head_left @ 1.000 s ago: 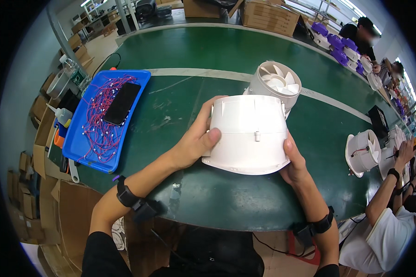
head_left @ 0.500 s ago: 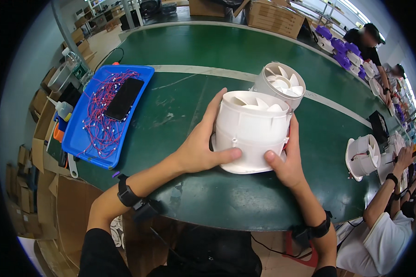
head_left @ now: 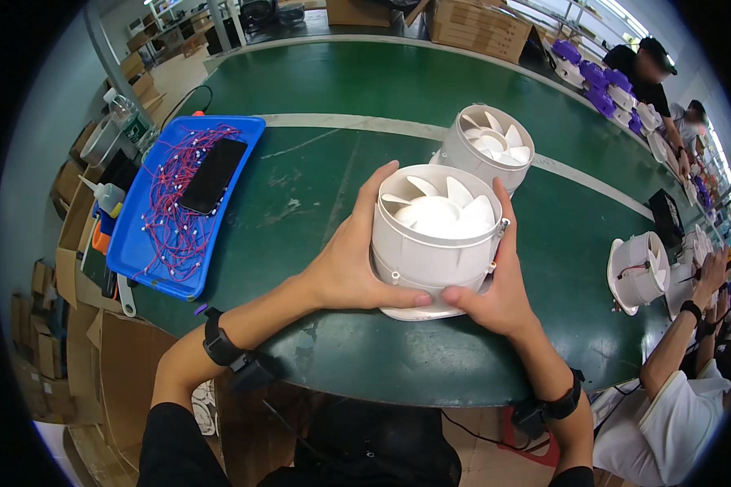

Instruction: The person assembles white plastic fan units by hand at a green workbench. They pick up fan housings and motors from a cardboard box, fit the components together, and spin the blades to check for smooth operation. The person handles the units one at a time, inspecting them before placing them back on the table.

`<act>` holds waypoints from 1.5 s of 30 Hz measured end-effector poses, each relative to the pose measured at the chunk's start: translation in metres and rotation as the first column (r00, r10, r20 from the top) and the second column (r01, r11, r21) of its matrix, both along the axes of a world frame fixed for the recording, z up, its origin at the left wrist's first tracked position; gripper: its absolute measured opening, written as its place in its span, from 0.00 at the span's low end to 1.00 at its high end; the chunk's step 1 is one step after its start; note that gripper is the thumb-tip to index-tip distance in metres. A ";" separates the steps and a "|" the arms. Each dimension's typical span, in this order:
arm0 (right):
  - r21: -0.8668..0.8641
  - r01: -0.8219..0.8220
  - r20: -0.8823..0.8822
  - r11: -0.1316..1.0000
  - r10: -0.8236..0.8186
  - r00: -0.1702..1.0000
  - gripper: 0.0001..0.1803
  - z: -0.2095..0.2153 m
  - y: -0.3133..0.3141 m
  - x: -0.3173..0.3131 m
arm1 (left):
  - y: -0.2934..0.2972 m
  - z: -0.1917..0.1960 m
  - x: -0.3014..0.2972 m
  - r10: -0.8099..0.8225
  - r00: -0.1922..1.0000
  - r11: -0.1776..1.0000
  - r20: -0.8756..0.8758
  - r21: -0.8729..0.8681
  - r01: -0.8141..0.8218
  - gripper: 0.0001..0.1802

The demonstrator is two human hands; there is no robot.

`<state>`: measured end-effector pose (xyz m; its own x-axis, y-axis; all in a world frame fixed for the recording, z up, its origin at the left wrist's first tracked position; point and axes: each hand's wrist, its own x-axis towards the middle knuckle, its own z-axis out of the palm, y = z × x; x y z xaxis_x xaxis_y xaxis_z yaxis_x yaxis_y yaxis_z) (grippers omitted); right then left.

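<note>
White fan [head_left: 434,261] is in front of the worker, over the near part of the green table [head_left: 325,170], mouth up; can't tell if its base touches the tabletop. Blades [head_left: 460,193] and hub [head_left: 432,217] already sit inside the housing, so that much looks done; not yet let go, and whether anything is left to fit or check doesn't show from here. Left hand [head_left: 341,266]: fingers part-spread, curved around the left wall, thumb low across the front. Right hand [head_left: 502,299]: same on the right side, thumb tip just beside the other; both have hold of the fan. Looks: plain white, round, domed hub, seam around the lower body, small lugs, wider flange [head_left: 418,314] at the bottom, no damage I can make out. Second fan [head_left: 481,150] right behind it, blades in too.
</note>
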<state>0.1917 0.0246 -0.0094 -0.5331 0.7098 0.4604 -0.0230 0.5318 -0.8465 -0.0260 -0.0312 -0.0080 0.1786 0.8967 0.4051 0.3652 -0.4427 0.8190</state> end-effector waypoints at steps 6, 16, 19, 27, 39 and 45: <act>-0.170 0.026 -0.092 0.985 -0.042 0.995 0.60 0.005 0.002 0.002 | -0.001 0.002 0.000 0.012 0.999 1.000 0.036 -0.022 -0.011 0.72; -0.125 -0.035 -0.092 0.991 0.024 0.995 0.47 -0.004 0.019 0.013 | 0.002 -0.001 -0.001 0.001 0.853 0.978 0.522 -0.180 0.109 0.60; -0.387 -0.099 -0.187 0.917 0.027 0.982 0.45 0.009 0.008 0.008 | -0.002 -0.006 -0.005 -0.021 0.540 0.879 0.841 -0.242 0.412 0.51; -0.636 -0.557 -0.506 0.535 0.256 0.824 0.44 -0.011 0.008 0.008 | 0.003 -0.004 -0.014 0.045 0.629 0.892 0.776 -0.315 0.325 0.46; -0.166 -0.123 -0.166 0.978 0.095 0.982 0.47 -0.002 0.009 0.006 | 0.010 -0.001 -0.013 -0.008 0.867 0.948 0.497 -0.271 0.164 0.44; -0.186 -0.140 -0.168 0.973 0.109 0.980 0.48 0.000 0.010 0.007 | 0.008 0.005 -0.005 -0.066 0.890 0.962 0.451 -0.209 0.178 0.51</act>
<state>0.1984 0.0349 -0.0097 -0.5559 0.7268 0.4034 -0.2177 0.3410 -0.9145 -0.0306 -0.0233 -0.0032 0.1482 0.9582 0.2446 -0.0972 -0.2320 0.9678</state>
